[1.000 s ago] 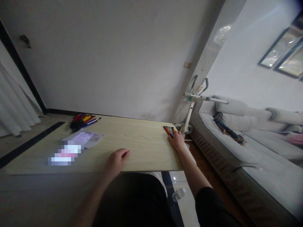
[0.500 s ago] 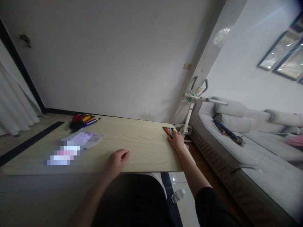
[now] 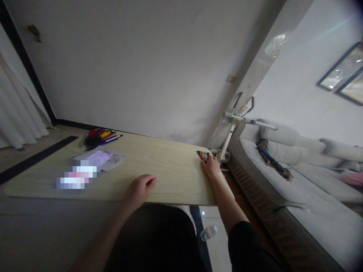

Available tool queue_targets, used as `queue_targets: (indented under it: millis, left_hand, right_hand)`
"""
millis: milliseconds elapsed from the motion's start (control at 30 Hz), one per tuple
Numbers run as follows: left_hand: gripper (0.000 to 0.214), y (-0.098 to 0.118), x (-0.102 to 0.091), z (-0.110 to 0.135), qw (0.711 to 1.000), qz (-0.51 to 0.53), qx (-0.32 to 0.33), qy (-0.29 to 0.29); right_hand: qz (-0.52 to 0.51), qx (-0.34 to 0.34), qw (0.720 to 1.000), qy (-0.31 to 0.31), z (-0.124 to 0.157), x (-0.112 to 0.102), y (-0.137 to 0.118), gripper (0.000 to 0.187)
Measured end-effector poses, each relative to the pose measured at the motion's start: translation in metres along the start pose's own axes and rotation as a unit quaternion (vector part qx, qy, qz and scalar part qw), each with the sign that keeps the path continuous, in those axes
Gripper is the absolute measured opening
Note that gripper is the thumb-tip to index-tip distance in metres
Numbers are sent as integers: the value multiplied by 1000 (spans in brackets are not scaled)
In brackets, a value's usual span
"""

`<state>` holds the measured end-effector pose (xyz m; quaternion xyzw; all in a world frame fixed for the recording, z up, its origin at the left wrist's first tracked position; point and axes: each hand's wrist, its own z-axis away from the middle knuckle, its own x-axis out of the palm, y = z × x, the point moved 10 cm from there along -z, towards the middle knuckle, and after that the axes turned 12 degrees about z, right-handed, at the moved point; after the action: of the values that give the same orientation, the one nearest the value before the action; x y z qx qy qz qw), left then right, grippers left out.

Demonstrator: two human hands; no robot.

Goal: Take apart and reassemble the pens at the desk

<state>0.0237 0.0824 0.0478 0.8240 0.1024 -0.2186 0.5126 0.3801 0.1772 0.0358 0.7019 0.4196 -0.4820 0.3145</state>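
Note:
My left hand rests on the light wood-grain table near its front edge. Its fingers are curled in, and nothing shows in them. At the table's right end, my right hand reaches over a small bunch of coloured pens, red, yellow and dark. The thumb lies at the left of the bunch and the bent fingers around its near end, hiding part of the pens. A larger pile of pens, black, red, yellow and blue, lies far to the left of both hands.
Printed paper lies on the table's left side, beside a blurred-out bright patch. On the floor below the front edge lies a clear plastic bottle. White exercise equipment and a grey sofa stand to the right.
The whole view has shifted and tilted slightly. Both hands keep nearly the same places on the table, the right one still at the small bunch of pens.

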Motion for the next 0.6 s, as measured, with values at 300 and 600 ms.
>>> queue_targets:
  millis: [300, 600]
  left_hand:
    - [25, -1, 1, -1, 1000, 3, -6, -6]
    - [25, -1, 1, -1, 1000, 0, -6, 2]
  right_hand:
    - [-16, 1, 1000, 8, 1, -1, 0, 39]
    - [-15, 1, 1000, 17, -1, 0, 1, 38]
